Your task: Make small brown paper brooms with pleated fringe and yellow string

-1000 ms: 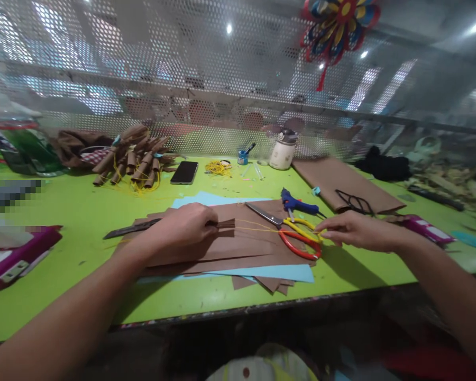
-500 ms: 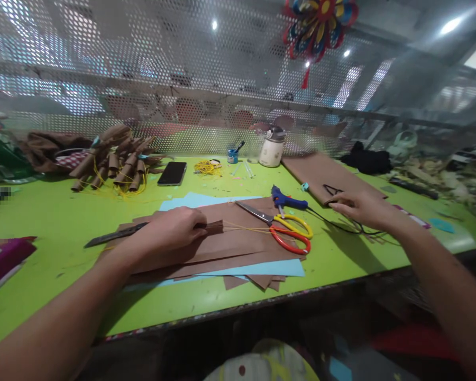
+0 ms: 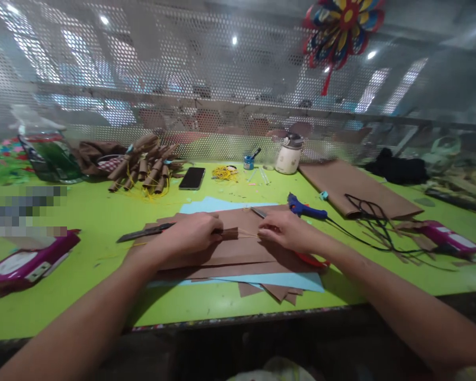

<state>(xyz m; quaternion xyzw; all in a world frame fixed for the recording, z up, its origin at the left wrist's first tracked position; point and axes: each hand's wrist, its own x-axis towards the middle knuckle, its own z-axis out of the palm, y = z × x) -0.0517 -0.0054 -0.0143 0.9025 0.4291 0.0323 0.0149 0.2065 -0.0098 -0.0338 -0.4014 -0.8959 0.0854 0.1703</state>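
My left hand [image 3: 196,233] is closed around a small folded brown paper piece [image 3: 230,233], whose end sticks out to the right. Thin yellow string [image 3: 247,233] runs from that end to the fingertips of my right hand [image 3: 287,230], which are pinched together on it. Both hands are over stacked brown paper sheets [image 3: 230,258], with a light blue sheet [image 3: 297,280] beneath. Scissors [image 3: 258,212] lie mostly hidden under my right hand; a blade tip and part of the red handle show. A dark knife-like tool [image 3: 145,233] lies by my left wrist.
A blue glue gun [image 3: 307,210] with a black cord lies right of the sheets, near folded brown paper [image 3: 365,185]. Behind are a phone [image 3: 192,179], yellow string [image 3: 225,173], a blue jar [image 3: 249,162], a white bottle [image 3: 289,154] and tied brown paper rolls [image 3: 143,169].
My right hand has moved left from the folded brown paper and cord to the string beside my left hand, covering the scissors. The view has shifted left. My left hand keeps its hold.
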